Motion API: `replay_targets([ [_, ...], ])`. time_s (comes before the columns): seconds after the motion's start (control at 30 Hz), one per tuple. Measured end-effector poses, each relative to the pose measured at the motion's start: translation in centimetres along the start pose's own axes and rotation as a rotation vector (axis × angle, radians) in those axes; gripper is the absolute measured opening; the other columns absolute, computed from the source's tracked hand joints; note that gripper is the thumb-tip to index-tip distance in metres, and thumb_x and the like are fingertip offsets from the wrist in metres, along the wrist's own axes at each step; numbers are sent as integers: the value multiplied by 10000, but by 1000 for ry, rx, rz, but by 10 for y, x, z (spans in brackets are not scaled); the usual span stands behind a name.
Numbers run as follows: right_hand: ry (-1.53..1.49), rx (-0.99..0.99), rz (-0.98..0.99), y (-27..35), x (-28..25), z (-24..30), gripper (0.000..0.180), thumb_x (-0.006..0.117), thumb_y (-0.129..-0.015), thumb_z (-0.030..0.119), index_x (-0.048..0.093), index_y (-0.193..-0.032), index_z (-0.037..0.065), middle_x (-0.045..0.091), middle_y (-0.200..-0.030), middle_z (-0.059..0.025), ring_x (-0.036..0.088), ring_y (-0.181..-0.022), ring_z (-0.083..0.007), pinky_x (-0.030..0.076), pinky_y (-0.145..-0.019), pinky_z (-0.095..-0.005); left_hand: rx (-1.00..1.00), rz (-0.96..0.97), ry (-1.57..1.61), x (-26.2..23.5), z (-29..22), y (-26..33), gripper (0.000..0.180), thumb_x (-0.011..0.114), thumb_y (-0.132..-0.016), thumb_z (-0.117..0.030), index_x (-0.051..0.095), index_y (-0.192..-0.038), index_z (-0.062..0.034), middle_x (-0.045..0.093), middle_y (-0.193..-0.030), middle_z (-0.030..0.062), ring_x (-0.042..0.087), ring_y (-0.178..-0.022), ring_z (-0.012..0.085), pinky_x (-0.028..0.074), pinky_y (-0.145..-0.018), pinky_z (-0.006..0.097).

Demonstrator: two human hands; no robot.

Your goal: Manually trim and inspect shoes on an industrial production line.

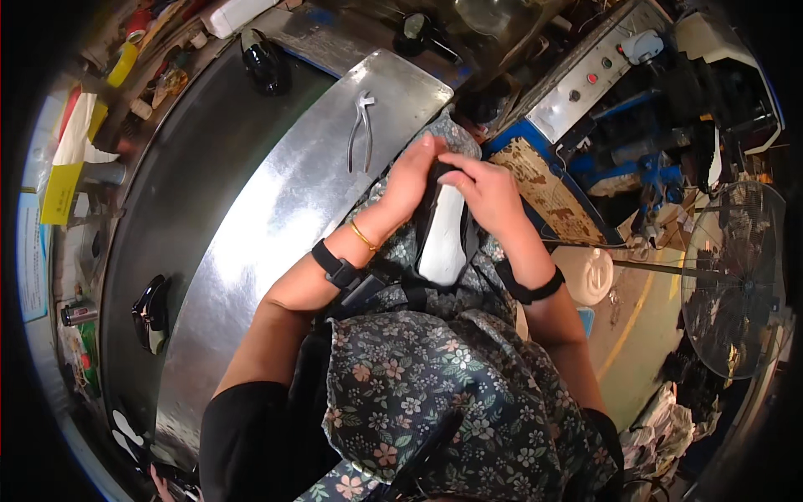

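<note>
A shoe on its last lies sole up across my lap, with a white insole [443,238] showing between dark upper edges. Wrapped around its far end on the left side is my left hand [408,177], fingers closed. My right hand [492,194] grips the same end from the right, thumb and forefinger pinched over the upper's edge. What lies between the fingertips is hidden. Beyond my left hand, a pair of metal pincers [360,138] rests on a shiny metal tabletop [251,226]. Under the shoe spreads my floral apron [452,376].
A dark conveyor belt [176,184] curves along the left, carrying a glossy black shoe [263,63] and another black shoe [151,314]. To the right stand a blue-framed machine with a control panel [577,88], a white plastic jug [588,278] and a large fan [734,280].
</note>
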State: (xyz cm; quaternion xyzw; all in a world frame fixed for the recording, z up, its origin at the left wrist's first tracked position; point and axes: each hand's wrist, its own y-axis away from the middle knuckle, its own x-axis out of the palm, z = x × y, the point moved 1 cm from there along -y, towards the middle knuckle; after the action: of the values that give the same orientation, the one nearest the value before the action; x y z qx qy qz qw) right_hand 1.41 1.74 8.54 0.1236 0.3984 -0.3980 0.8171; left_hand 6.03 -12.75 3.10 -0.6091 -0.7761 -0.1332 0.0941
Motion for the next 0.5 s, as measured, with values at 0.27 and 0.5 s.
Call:
replay_targets([
  [0.27, -496, 252, -74, 71, 69, -66, 254, 549, -960, 131, 615, -1129, -48, 673, -956, -82, 616, -882, -148, 482, -806, -296, 367, 94, -568, -27, 7, 0, 463, 712, -835, -133, 537, -1256, -49, 603, -1173, 93, 576, -1081, 199, 460, -927, 309],
  [0.5, -1291, 480, 32, 36, 35, -4, 439, 476, -1011, 381, 608, -1226, 21, 643, -1155, -81, 613, -996, -129, 475, -888, -250, -124, 69, 30, -47, 27, 16, 452, 718, -848, -86, 525, -1256, -62, 591, -1124, 48, 563, -1020, 141, 465, -894, 273],
])
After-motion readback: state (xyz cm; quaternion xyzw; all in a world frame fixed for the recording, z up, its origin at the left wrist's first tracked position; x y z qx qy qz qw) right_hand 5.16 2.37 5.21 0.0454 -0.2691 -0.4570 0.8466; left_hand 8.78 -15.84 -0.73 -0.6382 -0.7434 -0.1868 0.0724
